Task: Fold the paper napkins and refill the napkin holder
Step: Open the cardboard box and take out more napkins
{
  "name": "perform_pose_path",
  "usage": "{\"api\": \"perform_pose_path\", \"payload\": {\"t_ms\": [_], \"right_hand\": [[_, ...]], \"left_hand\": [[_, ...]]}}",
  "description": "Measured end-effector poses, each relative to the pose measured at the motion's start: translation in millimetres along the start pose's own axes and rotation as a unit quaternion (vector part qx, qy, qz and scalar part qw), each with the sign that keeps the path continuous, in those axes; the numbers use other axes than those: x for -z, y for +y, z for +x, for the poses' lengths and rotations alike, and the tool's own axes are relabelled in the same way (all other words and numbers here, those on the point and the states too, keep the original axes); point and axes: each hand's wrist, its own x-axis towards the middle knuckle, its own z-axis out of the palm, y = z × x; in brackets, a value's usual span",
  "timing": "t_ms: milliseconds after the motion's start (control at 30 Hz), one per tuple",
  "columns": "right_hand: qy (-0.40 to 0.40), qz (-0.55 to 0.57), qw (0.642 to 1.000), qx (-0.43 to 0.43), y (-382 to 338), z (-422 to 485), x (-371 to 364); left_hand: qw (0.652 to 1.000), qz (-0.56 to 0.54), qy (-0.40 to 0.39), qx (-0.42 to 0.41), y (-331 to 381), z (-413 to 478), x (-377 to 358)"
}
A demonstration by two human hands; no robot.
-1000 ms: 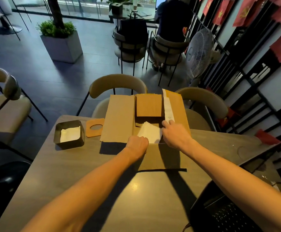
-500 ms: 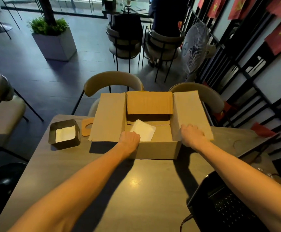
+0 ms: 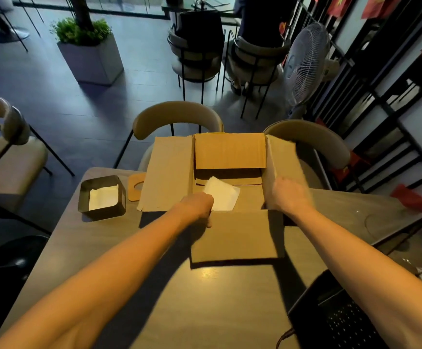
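One napkin (image 3: 224,193) lies loose on the floor of the open box (image 3: 235,235), turned cornerwise, with its near corner by your left hand (image 3: 196,207). That hand's fingers are curled over the box's near left corner, thumb down the outside. The knuckles hide the tips, so I cannot tell whether you have the paper pinched or only the cardboard. Your right hand (image 3: 290,196) is blurred but lies with loose fingers against the right flap (image 3: 282,159), gripping nothing.

Expect the napkin to weigh next to nothing, hang limp, and crumple or tear easily. Take it by a corner or edge between thumb and forefinger, lightly, and lift it clear of the box wall rather than dragging it. It will droop, so lay it flat on the table (image 3: 154,285) to fold. The napkin holder (image 3: 104,214) sits on the table left of the box, beyond the left flap, with white paper in it.
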Motion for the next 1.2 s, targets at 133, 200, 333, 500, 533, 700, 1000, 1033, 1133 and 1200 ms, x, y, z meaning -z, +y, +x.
{"api": "perform_pose_path", "payload": {"t_ms": [133,200,333,500,533,700,1000,1033,1133,1200], "right_hand": [[0.022,0.089,0.995,0.040,-34.8,8.6,4.3],[-0.044,0.173,0.984,0.014,-55.0,13.4,0.2],[-0.172,0.307,0.934,-0.057,-82.7,26.4,-14.9],[-0.235,0.430,0.859,-0.147,-100.5,42.5,-46.1],[-0.242,0.439,0.851,-0.155,-102.3,44.7,-49.4],[-0.229,0.471,0.830,-0.191,-103.6,56.7,-60.7],[-0.273,0.446,0.834,-0.179,-103.8,56.6,-56.4],[-0.274,0.441,0.838,-0.172,-102.5,56.2,-52.4],[-0.268,0.449,0.840,-0.145,-95.2,53.8,-37.2],[-0.240,0.459,0.846,-0.123,-90.0,50.8,-22.7]], "left_hand": [[0.992,-0.114,-0.038,0.030,2.4,17.0,26.5],[0.982,-0.181,0.026,0.048,4.9,33.4,31.1],[0.953,-0.275,0.065,0.108,3.9,68.2,26.5],[0.952,-0.270,-0.002,0.142,-5.1,95.5,0.2],[0.953,-0.263,-0.017,0.150,-6.0,97.8,-6.7],[0.951,-0.251,0.001,0.180,-18.8,127.3,-41.7],[0.862,-0.459,0.032,0.212,-12.8,122.0,-42.7],[0.851,-0.482,0.032,0.206,-11.6,120.1,-42.1],[0.812,-0.556,0.035,0.172,-6.9,108.1,-28.5],[0.803,-0.580,0.049,0.128,-5.4,98.1,-13.2]]}}
